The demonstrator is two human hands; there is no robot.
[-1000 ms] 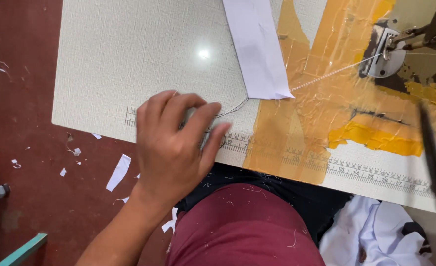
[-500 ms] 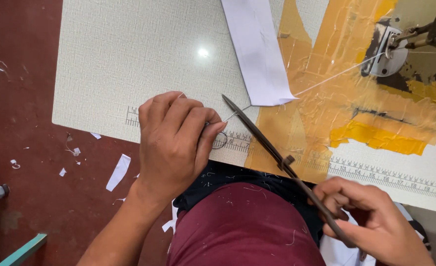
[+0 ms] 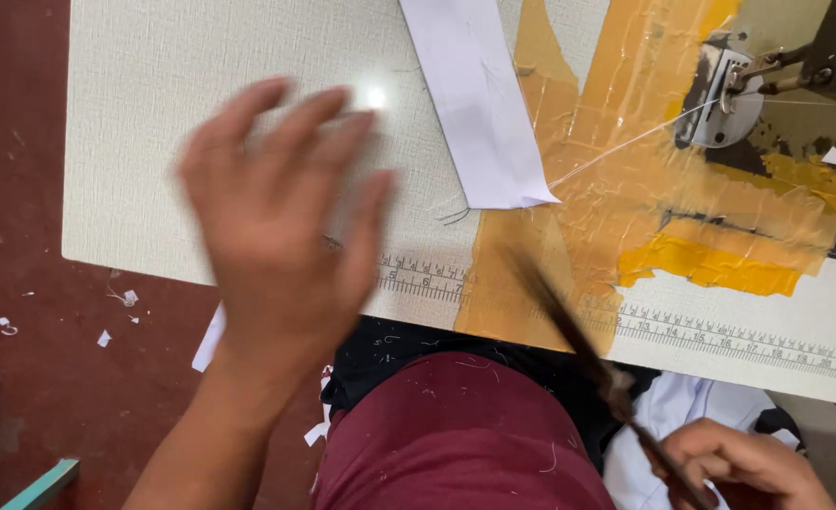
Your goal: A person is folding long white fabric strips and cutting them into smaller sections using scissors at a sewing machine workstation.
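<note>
My left hand (image 3: 281, 222) hovers blurred over the pale table (image 3: 153, 113), fingers spread, with nothing seen in it. My right hand (image 3: 743, 463) at the lower right grips long dark scissors (image 3: 578, 340), whose blurred blades point up-left over the table's front edge. A white fabric strip (image 3: 479, 104) lies on the table beyond the scissor tips. A thin thread (image 3: 625, 146) runs from the strip's end to the sewing machine's presser foot (image 3: 720, 94) at the upper right.
Orange and yellow tape (image 3: 625, 217) covers the table right of the strip. A printed ruler (image 3: 720, 331) runs along the front edge. White cloth (image 3: 692, 406) lies by my lap. Small scraps (image 3: 120, 297) dot the red floor at left.
My left hand has lifted off the table edge and opened, moving up and away. The scissors, which came in from the right, have drawn back down-right from where the hand was.
</note>
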